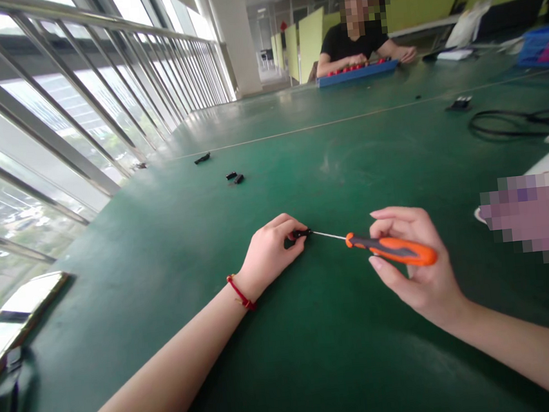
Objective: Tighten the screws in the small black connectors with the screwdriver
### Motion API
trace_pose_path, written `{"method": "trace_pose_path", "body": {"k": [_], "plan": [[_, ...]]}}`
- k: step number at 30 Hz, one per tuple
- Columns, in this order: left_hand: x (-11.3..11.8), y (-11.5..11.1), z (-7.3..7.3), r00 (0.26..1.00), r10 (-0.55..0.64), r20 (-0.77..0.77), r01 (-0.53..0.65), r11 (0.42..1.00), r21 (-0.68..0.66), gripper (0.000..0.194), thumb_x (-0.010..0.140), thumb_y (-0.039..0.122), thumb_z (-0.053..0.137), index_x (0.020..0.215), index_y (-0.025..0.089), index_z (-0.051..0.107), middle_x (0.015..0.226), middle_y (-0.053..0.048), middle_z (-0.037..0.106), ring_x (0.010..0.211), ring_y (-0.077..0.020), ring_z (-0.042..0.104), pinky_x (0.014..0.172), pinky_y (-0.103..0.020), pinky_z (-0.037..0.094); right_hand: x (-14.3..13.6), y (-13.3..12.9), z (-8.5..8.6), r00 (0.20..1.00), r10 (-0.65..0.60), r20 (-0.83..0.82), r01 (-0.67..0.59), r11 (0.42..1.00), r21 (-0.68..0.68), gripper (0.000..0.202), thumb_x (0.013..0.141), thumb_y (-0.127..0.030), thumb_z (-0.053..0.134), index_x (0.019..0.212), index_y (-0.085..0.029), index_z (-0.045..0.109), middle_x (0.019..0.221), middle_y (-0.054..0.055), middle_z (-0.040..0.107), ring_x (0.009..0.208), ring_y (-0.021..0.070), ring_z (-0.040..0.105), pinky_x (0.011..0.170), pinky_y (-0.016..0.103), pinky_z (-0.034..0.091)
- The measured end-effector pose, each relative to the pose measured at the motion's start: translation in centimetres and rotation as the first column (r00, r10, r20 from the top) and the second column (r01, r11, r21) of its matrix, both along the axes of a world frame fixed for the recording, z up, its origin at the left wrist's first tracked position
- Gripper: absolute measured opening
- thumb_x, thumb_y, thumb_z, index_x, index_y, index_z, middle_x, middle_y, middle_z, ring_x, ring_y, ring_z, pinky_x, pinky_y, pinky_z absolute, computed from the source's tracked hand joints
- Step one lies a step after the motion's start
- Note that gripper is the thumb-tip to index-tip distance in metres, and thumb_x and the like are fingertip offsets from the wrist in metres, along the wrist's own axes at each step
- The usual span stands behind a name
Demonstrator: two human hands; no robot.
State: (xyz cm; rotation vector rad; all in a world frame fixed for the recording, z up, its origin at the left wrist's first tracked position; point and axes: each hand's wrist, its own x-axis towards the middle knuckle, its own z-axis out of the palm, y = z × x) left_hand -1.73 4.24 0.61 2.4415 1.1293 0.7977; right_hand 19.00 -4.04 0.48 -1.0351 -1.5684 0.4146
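A small black part (301, 233) is pinched between the thumb and fingers of my left hand (278, 248), just above the green table. The thin shaft of an orange and grey screwdriver (395, 249) points left, its tip at the right end of that part. My right hand (418, 263) holds the screwdriver loosely, with the handle's back end against the palm and the thumb and fingers curved around it with gaps. Farther up the table lie two small black pieces (235, 177) and one longer black piece (202, 158).
A phone (18, 321) with a cable lies at the left edge, beside a metal railing (97, 74). Across the green table (328, 162) a person (358, 42) sits at a blue tray (359, 75) with red items. A black cable (505, 135) and blue basket (543, 47) are right.
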Motion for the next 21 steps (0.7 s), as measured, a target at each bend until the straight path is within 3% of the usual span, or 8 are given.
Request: {"method": "trace_pose_path", "body": {"k": [3,6,9,11,16,21], "plan": [[-0.01,0.02,-0.07,1.000,-0.003,-0.001,0.003,1.000,0.002,0.016,0.081,0.015,0.053,0.091,0.018,0.065,0.095,-0.002,0.063,0.075,-0.0105,0.060,0.072,-0.023,0.051,-0.09,-0.18,0.07,0.996,0.053,0.076,-0.045,0.994,-0.104,0.026,0.077,-0.019,0.058,0.101,-0.022,0.052,0.067,-0.003,0.052,0.058,0.0129,0.055,0.058,0.027,0.049],[-0.03,0.02,-0.17,1.000,-0.016,-0.002,0.016,1.000,0.007,0.015,0.080,0.015,0.054,0.090,0.018,0.064,0.095,-0.002,0.063,0.076,-0.0108,0.060,0.072,-0.024,0.051,-0.24,-0.31,0.13,0.996,0.016,0.090,-0.005,0.992,-0.127,0.009,0.079,-0.019,0.058,0.087,-0.022,0.055,0.072,0.000,0.059,0.059,0.0126,0.059,0.052,0.024,0.048],[-0.03,0.01,-0.21,1.000,-0.015,0.000,0.015,1.000,0.012,0.015,0.080,0.015,0.054,0.090,0.018,0.064,0.095,-0.002,0.063,0.075,-0.0108,0.060,0.072,-0.024,0.052,-0.31,-0.14,0.00,0.998,-0.063,0.006,0.063,0.998,-0.017,0.026,0.074,-0.016,0.062,0.097,-0.023,0.053,0.085,0.003,0.058,0.070,0.0149,0.061,0.059,0.026,0.051],[-0.03,0.02,-0.20,1.000,-0.014,0.001,0.014,1.000,0.015,0.015,0.080,0.015,0.054,0.090,0.018,0.065,0.095,-0.002,0.063,0.075,-0.0108,0.061,0.072,-0.024,0.052,-0.30,0.00,-0.02,0.998,-0.048,-0.033,0.048,0.999,0.005,0.037,0.072,-0.014,0.062,0.106,-0.023,0.049,0.082,0.002,0.055,0.071,0.0155,0.060,0.064,0.029,0.053],[-0.05,0.06,-0.21,1.000,-0.020,-0.002,0.020,0.999,0.026,0.015,0.080,0.015,0.055,0.090,0.018,0.065,0.094,-0.002,0.063,0.074,-0.0106,0.061,0.072,-0.023,0.052,-0.36,-0.13,0.27,0.998,0.016,0.067,-0.008,0.994,-0.106,0.020,0.077,-0.017,0.060,0.094,-0.023,0.053,0.058,-0.005,0.050,0.049,0.0105,0.052,0.045,0.023,0.043],[-0.04,0.02,-0.27,1.000,-0.007,0.004,0.007,1.000,0.028,0.015,0.080,0.015,0.055,0.090,0.018,0.066,0.093,-0.002,0.063,0.073,-0.0101,0.060,0.071,-0.023,0.052,-0.39,-0.14,0.18,0.999,-0.035,-0.013,0.035,0.999,0.022,0.036,0.072,-0.013,0.062,0.105,-0.023,0.050,0.077,0.000,0.055,0.065,0.0133,0.058,0.061,0.027,0.052]]}}
